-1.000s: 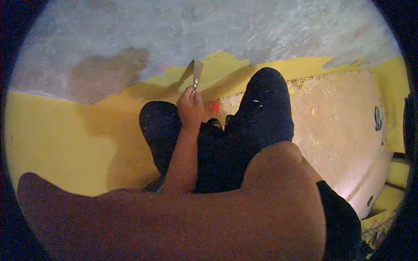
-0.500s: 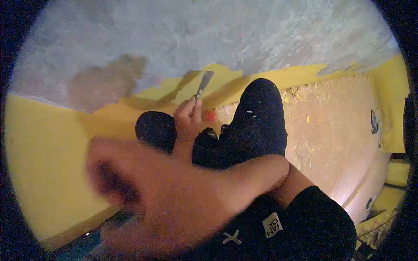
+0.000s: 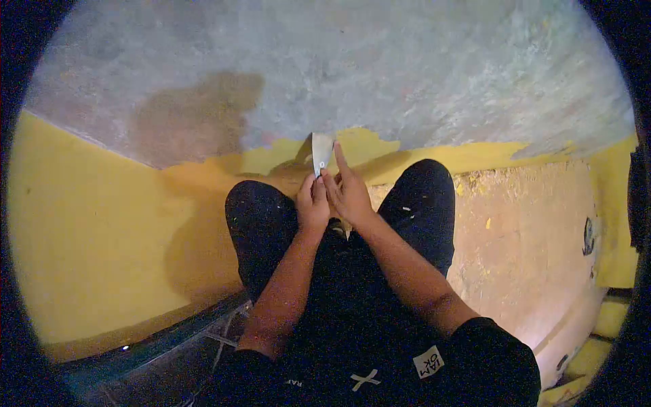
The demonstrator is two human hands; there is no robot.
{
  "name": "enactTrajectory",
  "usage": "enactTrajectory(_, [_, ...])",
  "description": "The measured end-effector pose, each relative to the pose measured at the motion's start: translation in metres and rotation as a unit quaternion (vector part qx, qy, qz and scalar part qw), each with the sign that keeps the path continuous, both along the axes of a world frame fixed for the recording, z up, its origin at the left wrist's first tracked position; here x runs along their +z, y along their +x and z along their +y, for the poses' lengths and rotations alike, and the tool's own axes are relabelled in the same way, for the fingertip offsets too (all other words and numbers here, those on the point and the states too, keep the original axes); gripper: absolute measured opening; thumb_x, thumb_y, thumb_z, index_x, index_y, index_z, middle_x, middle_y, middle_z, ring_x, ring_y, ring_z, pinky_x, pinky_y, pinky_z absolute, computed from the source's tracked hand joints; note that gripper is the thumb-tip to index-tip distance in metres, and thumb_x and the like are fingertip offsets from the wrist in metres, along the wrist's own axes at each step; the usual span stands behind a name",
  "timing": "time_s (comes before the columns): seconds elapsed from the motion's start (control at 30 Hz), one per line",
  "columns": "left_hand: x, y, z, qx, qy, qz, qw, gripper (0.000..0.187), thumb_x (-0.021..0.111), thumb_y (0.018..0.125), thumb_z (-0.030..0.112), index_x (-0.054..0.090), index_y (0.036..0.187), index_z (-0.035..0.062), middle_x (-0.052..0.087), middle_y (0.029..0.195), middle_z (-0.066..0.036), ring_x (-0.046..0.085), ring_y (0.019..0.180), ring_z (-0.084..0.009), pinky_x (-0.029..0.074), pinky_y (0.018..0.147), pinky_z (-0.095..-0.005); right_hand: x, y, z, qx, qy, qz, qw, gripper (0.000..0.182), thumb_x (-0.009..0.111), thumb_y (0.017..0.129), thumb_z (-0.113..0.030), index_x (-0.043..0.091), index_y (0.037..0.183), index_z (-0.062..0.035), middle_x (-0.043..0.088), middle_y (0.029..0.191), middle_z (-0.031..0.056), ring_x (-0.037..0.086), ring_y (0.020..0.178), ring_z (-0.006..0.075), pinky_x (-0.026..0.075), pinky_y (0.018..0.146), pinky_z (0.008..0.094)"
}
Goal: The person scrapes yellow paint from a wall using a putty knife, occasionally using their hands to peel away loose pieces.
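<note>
A putty knife (image 3: 321, 150) points up between my two hands, its flat metal blade in front of the border between yellow paint and bare grey wall. My left hand (image 3: 313, 205) is closed around its handle, which is mostly hidden by the fingers. Pressed close beside it, my right hand (image 3: 352, 195) has its thumb at the base of the blade. Its index finger stretches up along the blade's right edge. Just ahead, the wall (image 3: 325, 74) is grey on the upper part, with a ragged strip of yellow paint (image 3: 366, 139) below.
My bent knees in dark trousers (image 3: 424, 203) flank my hands. On the right lies a tan surface (image 3: 515, 230) with yellow flakes. A yellow wall (image 3: 88, 237) stands at the left, above dark tiles (image 3: 180, 359). My shadow (image 3: 196, 115) falls on the wall.
My right hand has come down from close in front of the camera to the putty knife beside my left hand. The blade now stands more upright, and the view has shifted slightly.
</note>
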State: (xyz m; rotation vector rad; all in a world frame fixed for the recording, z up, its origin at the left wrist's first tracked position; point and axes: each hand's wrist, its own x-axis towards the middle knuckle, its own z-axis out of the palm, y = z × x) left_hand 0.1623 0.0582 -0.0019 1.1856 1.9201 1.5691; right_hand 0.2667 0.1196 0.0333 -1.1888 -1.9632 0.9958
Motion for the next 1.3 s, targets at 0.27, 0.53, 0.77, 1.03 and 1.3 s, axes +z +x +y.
enactTrajectory(0.27, [0.03, 0.0, -0.003, 0.003, -0.017, 0.05, 0.999, 0.022, 0.056, 0.101, 0.011, 0.069, 0.112, -0.0035, 0.07, 0.082, -0.021, 0.071, 0.073, -0.0267, 0.053, 0.069, -0.0385, -0.006, -0.011, -0.005, 0.03, -0.028, 0.125, 0.991, 0.067, 0.056, 0.105, -0.022, 0.025, 0.164, -0.0098, 0.067, 0.079, 0.0184, 0.063, 0.063, 0.024, 0.052, 0.062, 0.038])
enactTrajectory(0.53, [0.02, 0.006, 0.003, 0.004, 0.001, 0.046, 0.999, 0.024, 0.056, 0.102, 0.009, 0.071, 0.113, -0.0059, 0.076, 0.099, -0.021, 0.075, 0.089, -0.0296, 0.057, 0.081, -0.0368, -0.025, -0.011, 0.002, 0.021, 0.024, 0.121, 0.992, 0.066, 0.052, 0.107, -0.019, 0.022, 0.164, -0.0052, 0.068, 0.085, 0.0209, 0.067, 0.074, 0.0263, 0.054, 0.071, 0.0386])
enactTrajectory(0.77, [0.03, -0.02, 0.006, -0.018, -0.057, 0.14, 0.988, 0.022, 0.06, 0.099, 0.007, 0.071, 0.112, -0.0071, 0.075, 0.102, -0.025, 0.075, 0.096, -0.0336, 0.056, 0.084, -0.0392, -0.027, -0.023, 0.005, 0.027, 0.007, 0.157, 0.987, 0.074, 0.056, 0.104, -0.014, 0.014, 0.164, -0.003, 0.068, 0.085, 0.0146, 0.062, 0.072, 0.0191, 0.053, 0.07, 0.0361])
enactTrajectory(1.03, [0.049, 0.033, 0.078, -0.166, -0.055, 0.095, 0.98, 0.027, 0.062, 0.099, 0.013, 0.071, 0.119, -0.0021, 0.073, 0.091, -0.025, 0.075, 0.081, -0.0308, 0.055, 0.072, -0.0401, 0.004, 0.036, 0.042, -0.098, -0.06, 0.288, 0.951, 0.082, 0.052, 0.102, -0.009, 0.002, 0.167, -0.0116, 0.062, 0.086, 0.0095, 0.056, 0.07, 0.0197, 0.048, 0.063, 0.0341])
enactTrajectory(1.3, [0.005, 0.022, 0.044, -0.132, -0.068, 0.001, 0.989, 0.025, 0.06, 0.101, 0.013, 0.071, 0.117, -0.0031, 0.075, 0.099, -0.02, 0.071, 0.09, -0.0202, 0.054, 0.078, -0.0354, -0.028, 0.024, 0.025, -0.032, -0.084, 0.216, 0.972, 0.092, 0.057, 0.099, -0.013, -0.006, 0.166, -0.0134, 0.062, 0.124, 0.0251, 0.063, 0.087, 0.03, 0.054, 0.079, 0.0395])
